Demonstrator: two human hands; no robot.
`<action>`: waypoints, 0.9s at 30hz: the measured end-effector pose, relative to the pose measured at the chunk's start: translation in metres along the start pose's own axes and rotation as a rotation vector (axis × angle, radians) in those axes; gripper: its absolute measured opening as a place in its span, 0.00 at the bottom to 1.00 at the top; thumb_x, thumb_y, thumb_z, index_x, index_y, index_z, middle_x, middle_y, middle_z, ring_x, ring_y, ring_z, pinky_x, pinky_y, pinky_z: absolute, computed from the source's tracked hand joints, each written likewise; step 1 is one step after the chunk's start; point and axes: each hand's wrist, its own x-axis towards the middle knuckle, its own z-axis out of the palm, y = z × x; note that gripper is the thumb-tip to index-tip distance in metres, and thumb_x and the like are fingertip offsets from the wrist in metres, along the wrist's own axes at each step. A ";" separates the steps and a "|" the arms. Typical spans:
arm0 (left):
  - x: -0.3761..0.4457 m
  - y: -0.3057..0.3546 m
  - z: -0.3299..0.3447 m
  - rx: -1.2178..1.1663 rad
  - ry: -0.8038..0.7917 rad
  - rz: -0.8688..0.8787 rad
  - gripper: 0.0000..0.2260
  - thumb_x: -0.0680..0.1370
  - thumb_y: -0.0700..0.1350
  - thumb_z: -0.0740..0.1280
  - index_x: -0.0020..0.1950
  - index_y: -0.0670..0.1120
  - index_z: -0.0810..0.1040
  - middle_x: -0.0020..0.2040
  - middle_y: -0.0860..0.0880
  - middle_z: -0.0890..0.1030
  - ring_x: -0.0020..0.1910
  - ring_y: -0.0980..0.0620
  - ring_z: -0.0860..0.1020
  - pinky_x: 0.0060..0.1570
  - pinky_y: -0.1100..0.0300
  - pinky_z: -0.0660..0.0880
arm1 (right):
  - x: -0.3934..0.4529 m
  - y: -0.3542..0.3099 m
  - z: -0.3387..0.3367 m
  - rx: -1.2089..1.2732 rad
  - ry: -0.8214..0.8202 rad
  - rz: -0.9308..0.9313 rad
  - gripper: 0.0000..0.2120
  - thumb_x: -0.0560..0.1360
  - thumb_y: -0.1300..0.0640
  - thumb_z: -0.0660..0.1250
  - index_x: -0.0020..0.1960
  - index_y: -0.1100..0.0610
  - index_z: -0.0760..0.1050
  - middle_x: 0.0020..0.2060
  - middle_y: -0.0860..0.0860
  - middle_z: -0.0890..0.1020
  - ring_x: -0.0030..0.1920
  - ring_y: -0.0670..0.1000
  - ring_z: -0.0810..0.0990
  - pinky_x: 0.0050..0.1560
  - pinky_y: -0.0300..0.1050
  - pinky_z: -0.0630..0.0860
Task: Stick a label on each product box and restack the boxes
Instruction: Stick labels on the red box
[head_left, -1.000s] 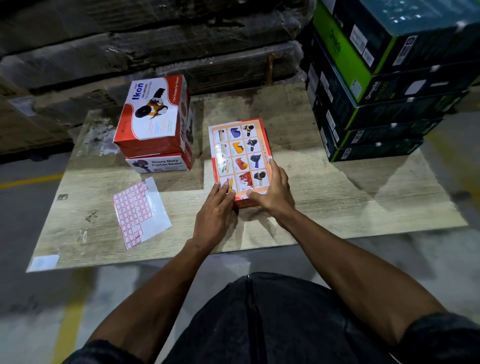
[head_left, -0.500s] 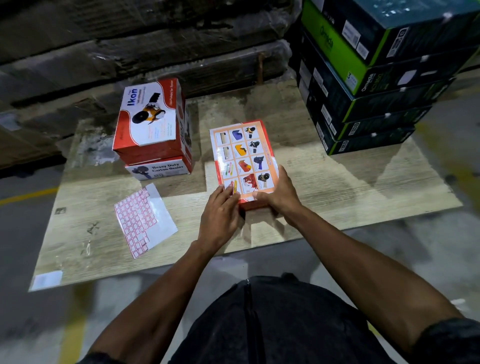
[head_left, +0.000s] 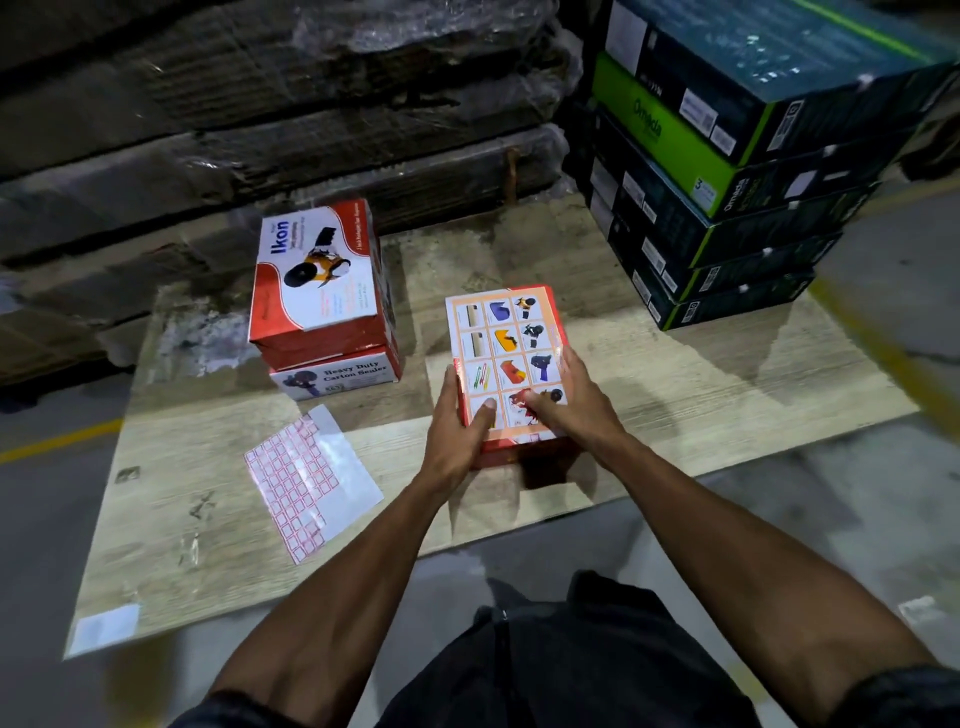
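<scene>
An orange-red product box (head_left: 506, 343) with a grid of small product pictures on top lies in the middle of the wooden board (head_left: 701, 395). My left hand (head_left: 457, 421) grips its near left edge, thumb on the top face. My right hand (head_left: 571, 400) grips its near right edge, thumb also on top. Its near end looks raised a little off the board. To the left stand two stacked red and white boxes (head_left: 319, 296), the top one marked Ikon. A sheet of red-edged labels (head_left: 306, 478) lies flat on the board, near left.
A tall stack of dark and green boxes (head_left: 727, 171) stands at the back right corner of the board. Wrapped dark cartons (head_left: 260, 104) fill the back. A small white slip (head_left: 104, 629) lies at the board's near left corner. Grey floor surrounds the board.
Both hands have closed round the picture box's near end, thumbs now on its top face, and that end has come up slightly. The camera has moved closer.
</scene>
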 end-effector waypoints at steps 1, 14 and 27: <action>0.000 -0.002 0.003 0.016 -0.007 0.011 0.26 0.77 0.53 0.67 0.73 0.62 0.61 0.68 0.57 0.74 0.64 0.55 0.76 0.62 0.50 0.74 | -0.001 0.001 0.003 -0.029 0.014 0.002 0.41 0.68 0.35 0.71 0.75 0.42 0.57 0.61 0.41 0.78 0.59 0.48 0.78 0.61 0.52 0.74; 0.068 0.037 0.056 0.098 0.133 0.047 0.28 0.79 0.45 0.66 0.77 0.48 0.60 0.72 0.47 0.67 0.69 0.51 0.69 0.69 0.54 0.68 | 0.065 -0.008 -0.051 -0.154 0.102 0.008 0.42 0.66 0.32 0.68 0.75 0.41 0.56 0.67 0.49 0.74 0.65 0.54 0.74 0.63 0.53 0.72; 0.194 0.073 0.104 0.179 0.012 -0.133 0.35 0.71 0.60 0.62 0.77 0.54 0.58 0.68 0.46 0.73 0.64 0.46 0.74 0.65 0.46 0.71 | 0.174 -0.028 -0.108 -0.412 0.073 0.045 0.32 0.77 0.41 0.63 0.77 0.45 0.54 0.72 0.55 0.61 0.65 0.62 0.72 0.62 0.54 0.70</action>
